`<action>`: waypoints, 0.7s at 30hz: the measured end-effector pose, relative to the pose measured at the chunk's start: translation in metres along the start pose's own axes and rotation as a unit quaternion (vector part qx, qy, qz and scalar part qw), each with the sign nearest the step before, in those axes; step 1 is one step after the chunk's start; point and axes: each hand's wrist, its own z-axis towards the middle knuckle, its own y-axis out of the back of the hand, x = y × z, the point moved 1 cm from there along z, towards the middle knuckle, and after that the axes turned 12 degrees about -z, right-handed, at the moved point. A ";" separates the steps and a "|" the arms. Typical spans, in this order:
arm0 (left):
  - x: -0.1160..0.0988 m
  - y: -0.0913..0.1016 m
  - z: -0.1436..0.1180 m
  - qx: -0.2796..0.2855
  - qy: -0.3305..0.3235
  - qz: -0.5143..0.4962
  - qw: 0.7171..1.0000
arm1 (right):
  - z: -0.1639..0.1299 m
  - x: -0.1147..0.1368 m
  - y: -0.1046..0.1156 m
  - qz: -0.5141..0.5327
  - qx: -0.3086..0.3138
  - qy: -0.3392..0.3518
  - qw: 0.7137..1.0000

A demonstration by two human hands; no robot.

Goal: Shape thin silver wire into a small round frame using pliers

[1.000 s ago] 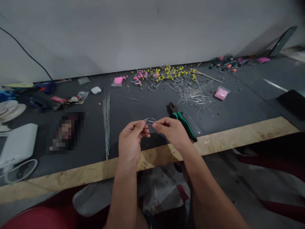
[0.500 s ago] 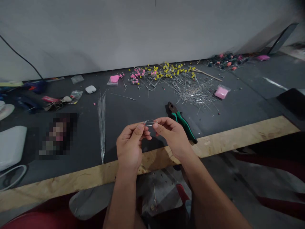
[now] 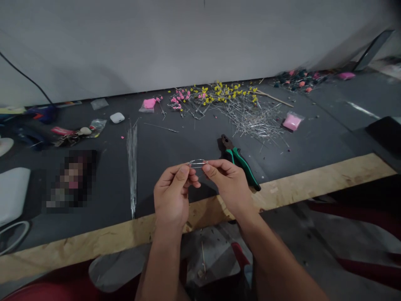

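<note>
Thin silvery wire [image 3: 197, 160] stretches between my two hands in several strands, the top one bowed upward. Its left end is pinched between thumb and fingers of my left hand [image 3: 173, 188]. My right hand [image 3: 230, 182] grips the other end the same way; the fingertips hide both ends. Just beyond my right hand lie pliers [image 3: 242, 163] with green and black handles, jaws pointing away. A bundle of straight wires [image 3: 133, 167] rests on the dark tabletop to the left of my hands.
Behind lies a heap of loose wires [image 3: 257, 119] beside yellow-tipped stems [image 3: 230, 92] and pink-tipped stems [image 3: 180, 98]. Bags of pink clay-like material [image 3: 293, 121] sit nearby. A white case [image 3: 117, 118] and keys [image 3: 72, 136] lie left. The table has a wooden front edge [image 3: 282, 186].
The wire's upper strand bows up a little more between my hands. Both hands sit slightly lower in view, still pinching it. The pliers stay in place.
</note>
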 end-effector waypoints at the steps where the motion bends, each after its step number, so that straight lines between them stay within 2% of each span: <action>1: 0.000 0.000 0.000 -0.002 0.002 0.000 1.000 | 0.000 0.001 0.000 -0.010 -0.003 0.001 1.000; 8: -0.004 0.003 0.001 -0.012 0.016 0.021 1.000 | 0.000 -0.003 -0.001 -0.045 -0.003 0.026 0.999; 21: -0.008 0.006 0.002 -0.007 0.026 0.011 1.000 | 0.000 -0.010 -0.004 -0.027 0.029 0.052 0.998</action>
